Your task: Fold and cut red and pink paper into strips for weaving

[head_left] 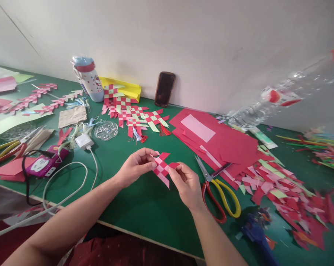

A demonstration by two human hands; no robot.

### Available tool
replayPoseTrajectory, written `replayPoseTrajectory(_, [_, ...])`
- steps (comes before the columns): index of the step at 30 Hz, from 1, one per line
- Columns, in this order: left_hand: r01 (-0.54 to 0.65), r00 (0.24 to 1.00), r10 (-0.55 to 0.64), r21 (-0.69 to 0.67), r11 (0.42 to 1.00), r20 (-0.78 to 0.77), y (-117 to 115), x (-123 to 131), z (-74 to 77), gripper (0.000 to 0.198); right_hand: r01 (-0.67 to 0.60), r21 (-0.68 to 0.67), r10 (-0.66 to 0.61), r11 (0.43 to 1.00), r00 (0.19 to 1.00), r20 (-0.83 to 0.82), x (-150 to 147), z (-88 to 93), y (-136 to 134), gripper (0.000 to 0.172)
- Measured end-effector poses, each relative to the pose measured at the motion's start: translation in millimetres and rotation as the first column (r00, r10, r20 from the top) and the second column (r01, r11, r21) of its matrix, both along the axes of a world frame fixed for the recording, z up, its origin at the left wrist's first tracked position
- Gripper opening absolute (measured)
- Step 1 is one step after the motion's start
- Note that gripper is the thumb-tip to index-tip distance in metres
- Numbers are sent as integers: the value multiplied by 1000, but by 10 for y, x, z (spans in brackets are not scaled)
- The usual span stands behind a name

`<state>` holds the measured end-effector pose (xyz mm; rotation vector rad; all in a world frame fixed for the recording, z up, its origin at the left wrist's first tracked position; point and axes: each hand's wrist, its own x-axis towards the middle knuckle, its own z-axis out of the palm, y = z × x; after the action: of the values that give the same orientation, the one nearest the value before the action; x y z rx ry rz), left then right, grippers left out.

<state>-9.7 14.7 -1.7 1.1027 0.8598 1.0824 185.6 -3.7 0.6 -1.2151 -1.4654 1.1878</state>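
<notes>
I have the left hand [135, 168] and right hand [186, 186], each grip pinched tight on the red-and-pink woven paper piece [161, 167] above the desk [140, 210], inside its front edge. I judge weave-adjusting underway; next calls for even tension.

smartphone [165, 88] leaning on wall [224, 48] | blue-lidded water flask [91, 82] standing | red-capped clear plastic bottle [283, 96], right | purple power strip [46, 164], left | white charger [84, 141], cable [96, 166] attached
</notes>
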Motion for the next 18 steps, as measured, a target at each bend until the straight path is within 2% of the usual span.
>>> replayPoseTrajectory(6, [8, 987, -1, 44, 999, -159, -13, -1, 2, 42, -35, -84, 40, 996, 997, 61, 19, 7, 34, 29])
replayPoseTrajectory(9, [-88, 948, 124, 134, 987, -292, 31, -70, 8, 36, 15, -101, -5, 995, 994, 106, 80, -7, 82, 31])
replayPoseTrajectory(13, [-232, 788, 359, 298, 926, -500, 140, -248, -7, 26, 104, -106, -89, 989, 986, 140, 164, -31, 151, 34])
replayPoseTrajectory(15, [-195, 706, 378, 349, 917, -599, 178, -307, -33, 25, 120, -110, -102, 987, 982, 156, 180, -38, 167, 36])
replayPoseTrajectory(18, [-43, 621, 326, 385, 922, -712, 195, -316, -87, 30, 118, -110, -97, 987, 978, 185, 172, -44, 173, 37])
